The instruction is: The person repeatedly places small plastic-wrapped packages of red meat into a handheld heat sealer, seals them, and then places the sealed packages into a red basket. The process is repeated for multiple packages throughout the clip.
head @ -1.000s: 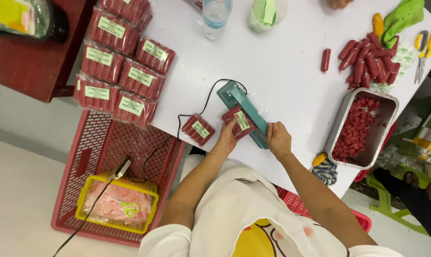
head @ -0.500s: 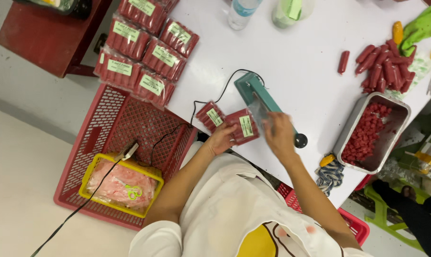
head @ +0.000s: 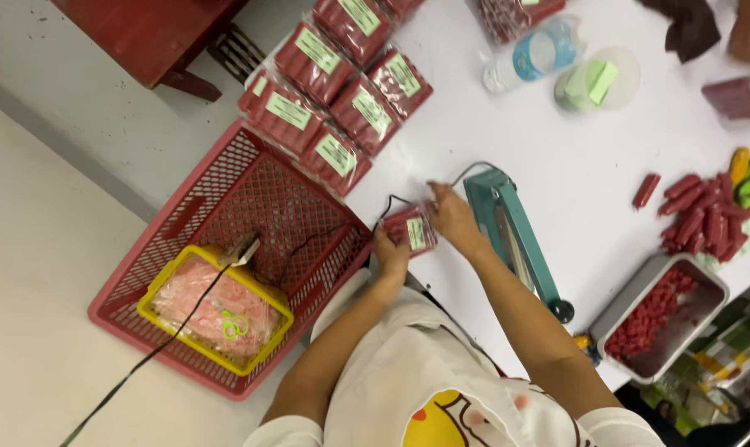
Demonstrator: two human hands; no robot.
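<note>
Head view | left hand [head: 389,248] and right hand [head: 453,217] fingers pinching small sausage packet [head: 411,231] at white counter [head: 574,165] edge | just beside teal sealer [head: 510,236] | red crate [head: 251,223] below

The small sealed sausage packet [head: 411,232] is partly covered by the left hand [head: 389,251] and the right hand [head: 453,217], so its full outline cannot be seen. The right forearm hides the near end of the teal heat sealer [head: 512,236]. At the table's [head: 582,174] far edge, a bag of sausages [head: 507,15] and some dark objects [head: 691,29] are cut off by the picture's top. The metal tray [head: 706,290] at the right corner shows red pieces too blurred to tell apart. Packet labels are too small to make out.
</note>
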